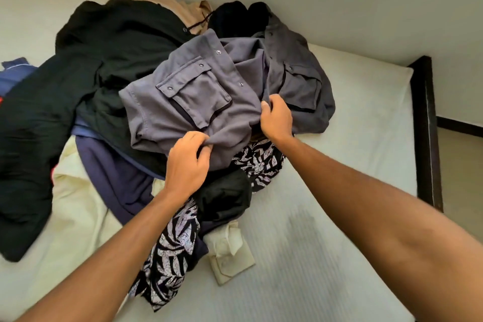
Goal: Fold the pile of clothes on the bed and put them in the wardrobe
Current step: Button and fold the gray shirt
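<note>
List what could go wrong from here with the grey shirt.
1. The left hand and right hand both grip the grey shirt near its closest edge, fairly close together; lifted this way, it may hang bunched and be awkward to fold.
2. The shirt lies over the patterned garment and black garment; pulling may drag them along.

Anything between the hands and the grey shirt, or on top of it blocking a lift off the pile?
Nothing visible: left hand and right hand both grip the grey shirt at its near hem; it lies on top of the pile, no garment over it. Wardrobe is out of view, so that path cannot be judged.
</note>
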Motion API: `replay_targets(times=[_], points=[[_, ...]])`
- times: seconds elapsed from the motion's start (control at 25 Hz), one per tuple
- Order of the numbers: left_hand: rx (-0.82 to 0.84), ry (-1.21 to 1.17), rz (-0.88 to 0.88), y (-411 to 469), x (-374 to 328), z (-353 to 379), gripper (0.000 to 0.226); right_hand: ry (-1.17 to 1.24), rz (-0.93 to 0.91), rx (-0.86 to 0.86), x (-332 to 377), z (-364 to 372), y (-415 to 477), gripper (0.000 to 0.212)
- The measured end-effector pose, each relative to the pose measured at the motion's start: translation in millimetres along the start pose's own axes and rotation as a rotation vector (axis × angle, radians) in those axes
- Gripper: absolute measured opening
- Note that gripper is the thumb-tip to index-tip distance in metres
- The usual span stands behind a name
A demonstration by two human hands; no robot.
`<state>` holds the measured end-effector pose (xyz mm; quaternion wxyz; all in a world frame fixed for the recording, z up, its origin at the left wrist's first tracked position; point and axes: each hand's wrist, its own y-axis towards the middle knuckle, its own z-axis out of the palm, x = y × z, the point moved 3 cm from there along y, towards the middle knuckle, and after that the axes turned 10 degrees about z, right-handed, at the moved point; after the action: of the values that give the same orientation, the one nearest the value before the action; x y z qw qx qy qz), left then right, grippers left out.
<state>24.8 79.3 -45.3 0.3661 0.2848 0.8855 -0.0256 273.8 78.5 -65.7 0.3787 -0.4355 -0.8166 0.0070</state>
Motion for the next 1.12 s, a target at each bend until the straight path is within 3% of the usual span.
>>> replay_targets(times=[0.2, 0.28, 0.36, 0.52, 0.64, 0.68, 0.76, 0.84, 0.92, 1.04, 1.12], points=[[0.087, -0.336, -0.057, -23, -60, -30, 0.018, 0.416, 0.002, 0.028, -53, -54, -75, 0.011], [0.241, -0.424, 0.023, -35, -103, -32, 0.022, 0.561, 0.015, 0.017, -67, -93, -105, 0.016], [0.519, -0.374, 0.065, -63, -141, -18, 0.024, 0.598, 0.045, 0.032, -89, -126, -144, 0.015], [1.178, -0.022, -0.081, -139, -181, 11, 0.03, 0.088, 0.093, 0.158, -177, -158, -236, 0.019], [1.401, 0.039, -0.141, -164, -182, 15, 0.037, -0.404, 0.113, 0.564, -224, -166, -295, 0.011], [1.35, 0.032, -0.166, -160, -172, 18, 0.039, -0.522, 0.116, 0.7, -232, -166, -305, 0.011], [1.015, 0.044, -0.176, -131, -143, 24, 0.037, -0.633, 0.124, 0.774, -234, -161, -296, 0.008], [0.601, 0.042, -0.229, -87, -111, 27, 0.027, -0.489, 0.131, 0.56, -220, -151, -258, 0.026], [0.342, -0.001, -0.334, -47, -82, 30, 0.031, -0.172, 0.181, 0.32, -189, -133, -210, 0.032], [0.195, -0.039, -0.455, 2, -55, 48, 0.066, 0.237, 0.331, 0.197, -143, -94, -130, 0.053], [0.164, -0.097, -0.512, 24, -48, 63, 0.071, 0.326, 0.398, 0.201, -124, -67, -89, 0.062]])
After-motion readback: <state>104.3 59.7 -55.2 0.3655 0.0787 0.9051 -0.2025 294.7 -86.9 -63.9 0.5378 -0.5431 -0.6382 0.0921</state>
